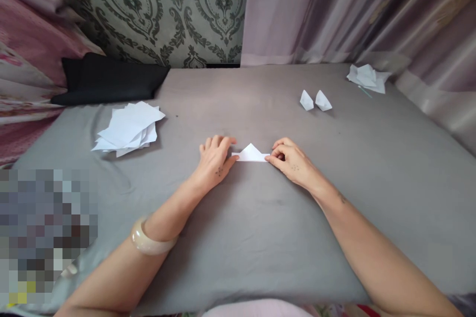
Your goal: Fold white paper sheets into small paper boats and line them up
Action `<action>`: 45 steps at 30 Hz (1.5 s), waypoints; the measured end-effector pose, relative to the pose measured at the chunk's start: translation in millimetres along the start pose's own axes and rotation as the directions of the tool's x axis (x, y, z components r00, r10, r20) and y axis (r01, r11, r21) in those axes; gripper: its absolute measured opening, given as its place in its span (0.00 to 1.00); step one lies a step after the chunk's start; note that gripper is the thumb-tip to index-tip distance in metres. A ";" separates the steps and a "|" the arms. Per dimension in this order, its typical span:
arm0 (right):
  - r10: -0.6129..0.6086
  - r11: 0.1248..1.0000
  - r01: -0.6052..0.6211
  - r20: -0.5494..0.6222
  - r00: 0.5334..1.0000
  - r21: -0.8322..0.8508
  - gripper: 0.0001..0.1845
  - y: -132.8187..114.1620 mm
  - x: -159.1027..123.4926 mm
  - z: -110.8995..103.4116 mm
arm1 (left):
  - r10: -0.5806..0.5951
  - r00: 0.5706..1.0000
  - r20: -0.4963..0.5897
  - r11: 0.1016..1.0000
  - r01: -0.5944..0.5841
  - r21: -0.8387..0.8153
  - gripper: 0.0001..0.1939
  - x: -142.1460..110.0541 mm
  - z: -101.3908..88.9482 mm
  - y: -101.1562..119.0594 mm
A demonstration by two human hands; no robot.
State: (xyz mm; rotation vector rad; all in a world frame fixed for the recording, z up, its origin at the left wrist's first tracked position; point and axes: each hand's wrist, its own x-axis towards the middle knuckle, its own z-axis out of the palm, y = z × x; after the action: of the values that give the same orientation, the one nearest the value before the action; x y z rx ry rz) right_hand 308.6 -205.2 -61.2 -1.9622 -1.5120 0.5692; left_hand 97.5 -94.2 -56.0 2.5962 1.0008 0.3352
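Observation:
A small sheet of folded white paper [251, 153] lies flat in front of me, a triangle peak pointing away and a straight band along its near side. My left hand [217, 158] is at its left end, thumb on the band's corner, the other fingers stretched out just above the surface. At the right end, my right hand [290, 161] pinches the band's corner between thumb and curled fingers. Beyond, to the right, stand two folded paper boats [307, 100], close together. Off to the left is a loose pile of white paper sheets [130, 126].
A grey cloth [241, 237] covers the work surface. Folded black fabric [111, 79] lies at the back left. More white papers [368, 78] with a thin bluish stick [365, 91] are at the far right. Curtains [316, 15] hang along the back and right. A blurred patch hides the lower left.

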 end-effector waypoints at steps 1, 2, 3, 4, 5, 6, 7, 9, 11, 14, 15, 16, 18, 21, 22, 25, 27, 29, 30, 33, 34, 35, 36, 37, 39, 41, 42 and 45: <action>-0.004 1.000 0.004 0.002 1.000 -0.002 0.12 1.5 0.0 -1.4 | 0.067 0.998 -0.010 0.997 -0.067 0.045 0.15 -1.0 -0.1 1.8; -0.006 1.000 0.006 0.002 1.000 -0.008 0.11 2.3 -0.2 -2.4 | 0.150 0.989 -0.001 0.985 -0.150 0.088 0.16 -1.8 -0.4 3.8; -0.011 1.000 0.011 -0.005 1.000 -0.020 0.09 2.0 -0.8 -2.9 | 0.237 0.971 0.027 0.963 -0.238 0.123 0.17 -2.3 -0.8 5.9; -0.025 0.999 0.025 -0.021 0.999 -0.040 0.06 0.1 -1.8 -2.5 | 0.315 0.947 0.065 0.936 -0.322 0.146 0.18 -2.5 -1.2 8.1; -0.056 0.996 0.053 -0.041 0.998 -0.070 0.04 -3.5 -3.6 -1.0 | 0.378 0.920 0.104 0.907 -0.391 0.159 0.18 -2.5 -1.7 10.3; -0.099 0.990 0.092 -0.060 0.993 -0.108 0.04 -8.8 -6.0 1.8 | 0.422 0.896 0.141 0.881 -0.442 0.167 0.18 -2.4 -2.3 12.5; -0.163 0.977 0.150 -0.075 0.984 -0.154 0.08 -15.6 -9.1 5.7 | 0.447 0.878 0.170 0.863 -0.473 0.177 0.17 -2.3 -2.7 14.7; -0.279 0.933 0.265 -0.026 0.960 -0.243 0.17 -31.3 -16.7 16.0 | 0.453 0.869 0.201 0.847 -0.489 0.208 0.16 -2.6 -3.6 19.3; -0.317 0.896 0.312 0.037 0.948 -0.317 0.19 -45.6 -24.7 26.7 | 0.435 0.872 0.226 0.844 -0.482 0.234 0.14 -4.4 -4.2 24.0; -0.318 0.857 0.315 0.064 0.946 -0.407 0.18 -56.9 -33.2 36.4 | 0.370 0.895 0.250 0.866 -0.430 0.257 0.12 -10.1 -4.5 29.6; -0.317 0.845 0.314 0.067 0.946 -0.432 0.19 -58.1 -34.7 37.4 | 0.344 0.906 0.248 0.876 -0.404 0.262 0.11 -12.6 -4.6 30.6; -0.316 0.833 0.313 0.071 0.946 -0.456 0.20 -58.5 -35.8 37.5 | 0.322 0.916 0.241 0.886 -0.381 0.264 0.11 -15.0 -4.6 31.0; -0.310 0.805 0.304 0.075 0.948 -0.510 0.21 -58.3 -36.5 36.0 | 0.292 0.931 0.220 0.898 -0.346 0.271 0.11 -19.7 -4.5 29.6; -0.305 0.772 0.296 0.081 0.949 -0.563 0.21 -57.7 -36.2 32.7 | 0.269 0.944 0.194 0.900 -0.318 0.300 0.13 -25.3 -4.7 23.7; -0.305 0.765 0.295 0.081 0.949 -0.572 0.21 -57.2 -36.0 31.7 | 0.263 0.946 0.188 0.898 -0.311 0.310 0.13 -26.8 -4.6 21.5; -0.298 0.755 0.284 0.077 0.951 -0.591 0.21 -52.7 -36.7 27.6 | 0.254 0.953 0.167 0.897 -0.296 0.327 0.15 -29.7 -3.9 16.1; -0.288 0.751 0.268 0.067 0.955 -0.603 0.21 -47.1 -38.6 23.7 | 0.245 0.958 0.150 0.900 -0.283 0.333 0.15 -31.0 -3.0 14.2; -0.279 0.752 0.250 0.050 0.959 -0.610 0.21 -40.9 -41.5 19.3 | 0.242 0.960 0.137 0.904 -0.275 0.327 0.15 -32.2 -2.2 13.3; -0.278 0.752 0.243 0.040 0.960 -0.613 0.21 -38.2 -43.0 17.1 | 0.244 0.961 0.133 0.907 -0.275 0.320 0.14 -32.8 -2.1 13.2; -0.287 0.755 0.244 0.029 0.958 -0.609 0.20 -33.0 -45.8 10.6 | 0.239 0.965 0.104 0.917 -0.260 0.303 0.12 -32.9 -3.2 14.4; -0.293 0.759 0.251 0.030 0.956 -0.601 0.19 -32.0 -45.3 8.4 | 0.228 0.969 0.091 0.921 -0.245 0.303 0.12 -31.8 -3.9 15.6; -0.299 0.766 0.259 0.030 0.954 -0.588 0.19 -31.1 -43.6 6.3 | 0.214 0.974 0.077 0.925 -0.227 0.305 0.12 -29.8 -4.5 17.2; -0.301 0.782 0.260 0.023 0.953 -0.567 0.18 -30.0 -40.9 4.2 | 0.202 0.977 0.065 0.927 -0.212 0.310 0.13 -27.0 -5.1 19.1; -0.297 0.802 0.259 0.017 0.955 -0.538 0.17 -28.3 -37.2 2.1 | 0.194 0.979 0.059 0.927 -0.203 0.315 0.14 -23.3 -5.4 21.2; -0.246 0.878 0.203 -0.045 0.968 -0.432 0.18 -22.9 -27.8 -1.6 | 0.212 0.976 0.053 0.921 -0.218 0.324 0.15 -14.5 -5.3 24.7; -0.134 0.968 0.108 -0.103 0.986 -0.228 0.18 -14.9 -18.3 -4.3 | 0.261 0.963 0.061 0.909 -0.267 0.319 0.16 -5.6 -4.5 26.0; -0.069 0.993 0.055 -0.137 0.988 -0.102 0.17 -10.6 -14.6 -5.1 | 0.287 0.956 0.057 0.904 -0.290 0.313 0.17 -1.9 -4.0 25.8; 0.021 0.992 0.002 -0.177 0.984 0.129 0.16 -0.3 -9.5 -5.4 | 0.390 0.919 0.051 0.867 -0.386 0.317 0.18 4.7 -1.8 24.0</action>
State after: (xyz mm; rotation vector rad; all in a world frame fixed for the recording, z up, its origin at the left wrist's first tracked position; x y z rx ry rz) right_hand 309.4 -215.4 -57.2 -1.8690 -1.3239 0.4700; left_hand 114.7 -107.2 -44.5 3.0998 0.5605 0.3076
